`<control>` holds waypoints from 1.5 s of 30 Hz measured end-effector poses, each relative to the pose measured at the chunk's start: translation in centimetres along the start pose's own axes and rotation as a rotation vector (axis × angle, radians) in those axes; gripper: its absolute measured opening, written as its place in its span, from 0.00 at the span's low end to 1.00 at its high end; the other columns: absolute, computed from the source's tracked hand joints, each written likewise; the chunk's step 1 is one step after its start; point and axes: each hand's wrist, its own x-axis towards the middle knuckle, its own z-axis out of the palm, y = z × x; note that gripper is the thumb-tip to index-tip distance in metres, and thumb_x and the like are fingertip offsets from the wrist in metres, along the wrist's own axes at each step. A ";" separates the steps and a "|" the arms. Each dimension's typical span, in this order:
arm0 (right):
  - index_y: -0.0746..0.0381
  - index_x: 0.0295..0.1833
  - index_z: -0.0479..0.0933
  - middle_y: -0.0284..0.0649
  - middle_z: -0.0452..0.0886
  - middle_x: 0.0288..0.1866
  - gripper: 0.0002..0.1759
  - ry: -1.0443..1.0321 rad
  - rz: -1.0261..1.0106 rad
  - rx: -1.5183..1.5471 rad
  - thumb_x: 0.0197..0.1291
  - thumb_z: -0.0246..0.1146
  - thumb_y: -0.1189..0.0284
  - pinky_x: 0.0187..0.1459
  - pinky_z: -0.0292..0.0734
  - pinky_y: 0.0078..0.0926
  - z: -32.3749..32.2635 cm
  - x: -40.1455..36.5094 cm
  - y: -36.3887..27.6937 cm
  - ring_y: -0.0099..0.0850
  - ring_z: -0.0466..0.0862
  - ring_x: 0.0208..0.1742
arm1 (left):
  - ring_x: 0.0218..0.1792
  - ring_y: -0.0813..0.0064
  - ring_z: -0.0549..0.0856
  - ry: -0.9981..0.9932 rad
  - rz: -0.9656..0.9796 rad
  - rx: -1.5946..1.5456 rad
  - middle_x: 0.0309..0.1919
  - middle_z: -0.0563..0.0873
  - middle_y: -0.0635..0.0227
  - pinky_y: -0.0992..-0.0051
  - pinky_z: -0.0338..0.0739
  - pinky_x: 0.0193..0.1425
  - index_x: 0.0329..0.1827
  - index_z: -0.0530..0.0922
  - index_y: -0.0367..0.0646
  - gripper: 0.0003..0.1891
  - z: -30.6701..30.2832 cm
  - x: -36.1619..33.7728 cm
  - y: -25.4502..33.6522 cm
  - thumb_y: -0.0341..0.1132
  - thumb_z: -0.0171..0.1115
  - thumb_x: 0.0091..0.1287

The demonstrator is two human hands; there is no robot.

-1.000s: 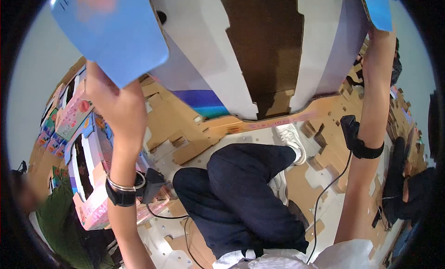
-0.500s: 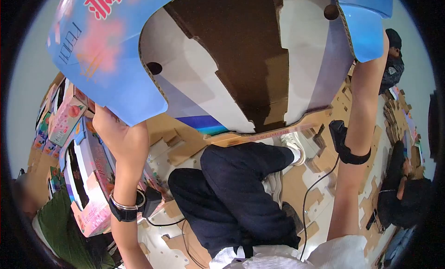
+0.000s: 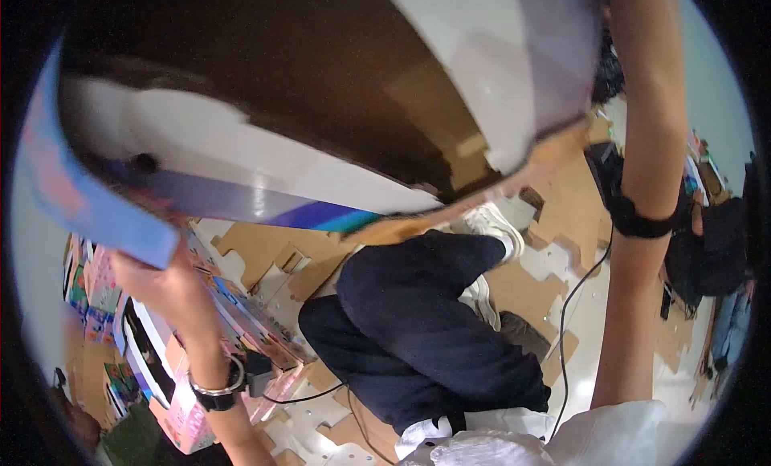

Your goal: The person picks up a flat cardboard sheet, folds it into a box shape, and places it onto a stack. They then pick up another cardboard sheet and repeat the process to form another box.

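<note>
Gripping the big blue-and-white cardboard box [image 3: 257, 157], your left hand [image 3: 165, 285] has it up and rightward; your right hand's hold can't be seen.

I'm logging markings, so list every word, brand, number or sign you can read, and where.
Nothing is legible.
Large blue, white and brown cardboard box: outer print blurred, unreadable.
Pink printed cardboard box at left: print too small and blurred to read.

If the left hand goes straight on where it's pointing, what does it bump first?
Most likely the blue flap, right where the left hand ends in the picture. Its fingers are hidden, so depth is unclear.
</note>
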 end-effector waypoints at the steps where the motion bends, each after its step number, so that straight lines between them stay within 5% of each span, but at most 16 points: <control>1: 0.68 0.41 0.78 0.39 0.80 0.31 0.15 0.006 0.049 0.041 0.63 0.56 0.65 0.37 0.73 0.24 0.4 0.5 -1.0 0.24 0.78 0.34 | 0.39 0.73 0.80 0.040 0.013 0.025 0.37 0.82 0.63 0.76 0.72 0.47 0.44 0.75 0.30 0.12 0.0 0.4 -0.1 0.28 0.61 0.60; 4: 0.68 0.40 0.78 0.39 0.80 0.30 0.15 0.040 0.176 0.082 0.62 0.56 0.65 0.36 0.73 0.24 -0.5 1.0 0.7 0.25 0.77 0.33 | 0.39 0.74 0.79 0.082 -0.054 -0.121 0.38 0.81 0.64 0.76 0.73 0.47 0.44 0.76 0.30 0.11 0.4 1.2 0.6 0.25 0.61 0.60; 6: 0.67 0.43 0.78 0.37 0.80 0.30 0.18 -0.247 -0.464 -0.082 0.61 0.58 0.62 0.35 0.72 0.25 -1.7 1.1 4.2 0.25 0.76 0.31 | 0.39 0.75 0.78 0.097 -0.096 -0.138 0.39 0.81 0.65 0.76 0.73 0.48 0.45 0.75 0.30 0.11 0.8 1.0 0.6 0.23 0.59 0.60; 9: 0.68 0.44 0.78 0.39 0.80 0.30 0.20 -0.278 -0.003 -0.186 0.60 0.59 0.60 0.35 0.71 0.26 -2.7 -1.4 3.9 0.25 0.76 0.31 | 0.39 0.76 0.78 -0.031 -0.015 -0.050 0.39 0.80 0.65 0.77 0.72 0.47 0.45 0.75 0.31 0.10 1.5 -0.1 -0.1 0.23 0.59 0.60; 14: 0.69 0.54 0.73 0.50 0.79 0.48 0.24 -0.244 -0.081 0.084 0.62 0.56 0.59 0.48 0.74 0.31 -5.1 -2.8 10.1 0.35 0.80 0.45 | 0.38 0.78 0.77 -0.102 -0.056 -0.067 0.36 0.79 0.67 0.80 0.70 0.45 0.43 0.73 0.32 0.10 3.4 0.0 1.6 0.25 0.59 0.60; 16: 0.69 0.61 0.68 0.51 0.69 0.63 0.32 -0.060 -0.499 -0.825 0.62 0.57 0.54 0.62 0.65 0.35 -4.7 -3.3 12.5 0.43 0.72 0.61 | 0.38 0.79 0.76 -0.162 -0.096 -0.147 0.36 0.79 0.67 0.80 0.70 0.45 0.44 0.73 0.32 0.10 3.9 -0.2 1.7 0.25 0.58 0.60; 17: 0.69 0.61 0.68 0.51 0.69 0.63 0.32 -0.051 -0.502 -0.804 0.62 0.57 0.54 0.62 0.65 0.35 -5.4 -3.5 12.9 0.43 0.72 0.61 | 0.39 0.80 0.76 -0.191 -0.092 -0.121 0.36 0.78 0.68 0.81 0.70 0.46 0.44 0.73 0.32 0.11 4.1 -0.3 2.0 0.25 0.59 0.59; 20: 0.66 0.65 0.65 0.49 0.66 0.66 0.40 -0.307 -0.317 -0.584 0.56 0.64 0.49 0.66 0.60 0.39 -6.9 -4.1 14.1 0.45 0.68 0.64 | 0.40 0.80 0.77 -0.221 -0.204 -0.143 0.38 0.78 0.67 0.80 0.71 0.49 0.45 0.73 0.32 0.14 4.3 -1.2 1.7 0.22 0.60 0.55; 23: 0.69 0.57 0.72 0.39 0.78 0.50 0.29 -0.561 0.041 -0.044 0.67 0.52 0.53 0.53 0.69 0.25 -5.1 -4.0 15.7 0.26 0.76 0.49 | 0.42 0.80 0.77 -0.287 -0.280 -0.150 0.39 0.80 0.67 0.80 0.71 0.49 0.47 0.73 0.31 0.16 4.3 -1.5 2.1 0.23 0.61 0.55; 26: 0.64 0.50 0.76 0.55 0.81 0.42 0.19 -0.498 0.161 -0.152 0.53 0.59 0.68 0.46 0.74 0.36 -0.6 -4.8 14.1 0.48 0.81 0.44 | 0.41 0.80 0.79 -0.274 -0.445 -0.124 0.38 0.81 0.67 0.80 0.73 0.47 0.49 0.75 0.30 0.17 4.6 -1.8 2.4 0.23 0.60 0.56; 29: 0.69 0.48 0.75 0.57 0.81 0.42 0.23 -0.886 0.482 0.007 0.53 0.57 0.62 0.47 0.75 0.39 2.8 -8.2 16.4 0.50 0.81 0.44 | 0.30 0.83 0.79 -0.278 -0.427 -0.012 0.24 0.81 0.66 0.77 0.73 0.29 0.42 0.76 0.29 0.10 4.7 -3.2 0.5 0.27 0.57 0.61; 34: 0.70 0.45 0.77 0.54 0.82 0.34 0.33 -1.458 1.060 0.386 0.56 0.54 0.47 0.41 0.76 0.40 5.8 -23.7 19.6 0.44 0.83 0.38 | 0.16 0.68 0.77 -0.474 -0.710 0.230 0.15 0.77 0.57 0.71 0.70 0.24 0.40 0.78 0.31 0.13 5.1 -11.9 -3.8 0.36 0.57 0.65; 37: 0.70 0.37 0.77 0.57 0.81 0.32 0.37 -1.472 1.036 0.199 0.59 0.51 0.41 0.42 0.76 0.42 5.6 -33.0 18.4 0.48 0.83 0.39 | 0.16 0.70 0.76 -0.487 -0.833 0.257 0.15 0.78 0.59 0.69 0.70 0.25 0.38 0.79 0.32 0.16 4.4 -20.0 -6.8 0.40 0.58 0.65; 38: 0.71 0.36 0.77 0.59 0.81 0.33 0.37 -1.455 0.984 0.113 0.61 0.49 0.42 0.43 0.75 0.44 5.4 -34.4 17.5 0.51 0.82 0.40 | 0.25 0.76 0.77 -0.550 -1.071 0.203 0.23 0.81 0.64 0.73 0.71 0.33 0.43 0.79 0.33 0.16 4.0 -21.0 -6.2 0.40 0.56 0.68; 41: 0.74 0.36 0.77 0.64 0.80 0.36 0.36 -1.424 0.956 0.001 0.66 0.46 0.47 0.47 0.73 0.49 5.2 -34.3 15.6 0.58 0.80 0.42 | 0.36 0.81 0.76 -0.286 -1.094 -0.107 0.35 0.81 0.67 0.78 0.71 0.42 0.48 0.78 0.34 0.17 3.4 -26.5 -5.7 0.41 0.54 0.70; 45: 0.73 0.31 0.78 0.63 0.79 0.34 0.34 -1.328 0.857 -0.064 0.65 0.48 0.49 0.46 0.73 0.49 5.6 -34.1 15.1 0.58 0.80 0.40 | 0.47 0.78 0.75 -0.344 -1.270 -0.224 0.45 0.79 0.65 0.78 0.70 0.52 0.58 0.71 0.38 0.17 1.7 -26.6 -1.8 0.35 0.56 0.69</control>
